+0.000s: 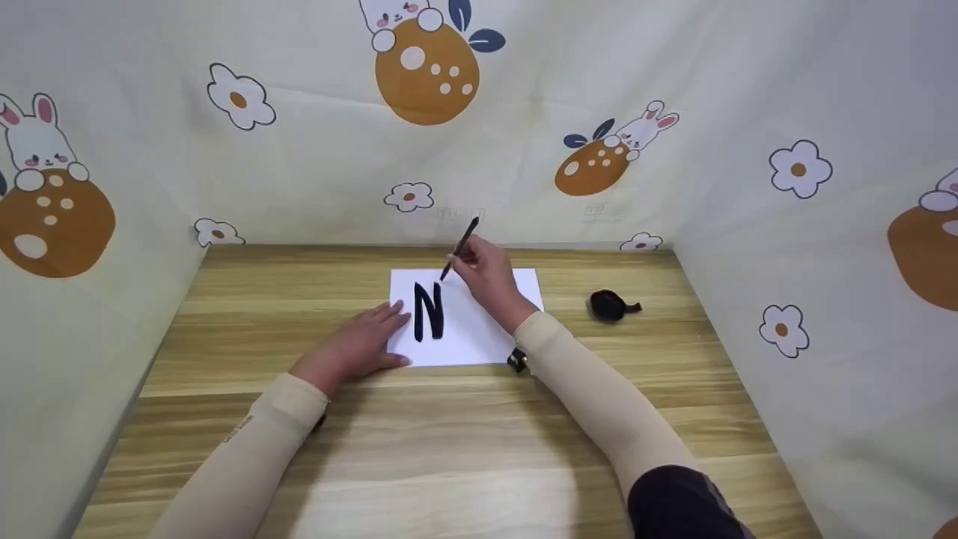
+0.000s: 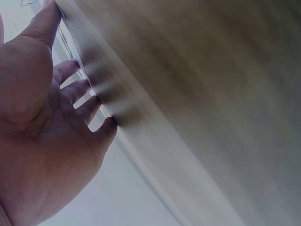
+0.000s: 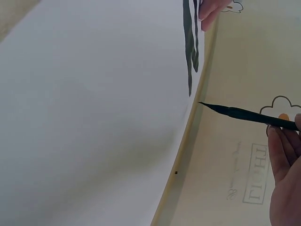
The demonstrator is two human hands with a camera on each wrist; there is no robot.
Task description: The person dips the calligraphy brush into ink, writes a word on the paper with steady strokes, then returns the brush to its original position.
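A white sheet of paper (image 1: 479, 337) lies on the wooden table, bearing a thick black letter N (image 1: 429, 311) on its left part. My right hand (image 1: 490, 273) pinches a slim dark brush (image 1: 462, 247) over the paper's upper part. In the right wrist view, the brush (image 3: 240, 114) has a pointed black tip, apparently just above the sheet near the strokes (image 3: 189, 44). My left hand (image 1: 364, 340) rests at the paper's left edge with fingers spread. In the left wrist view, that hand's (image 2: 51, 108) fingertips touch the surface.
A small round black dish (image 1: 606, 306) with a short handle stands on the table, right of the paper. Pale fabric walls (image 1: 322, 165) printed with rabbits and flowers enclose the table (image 1: 419, 449) at the back and sides. A small black device (image 1: 517, 360) shows beside the right wrist.
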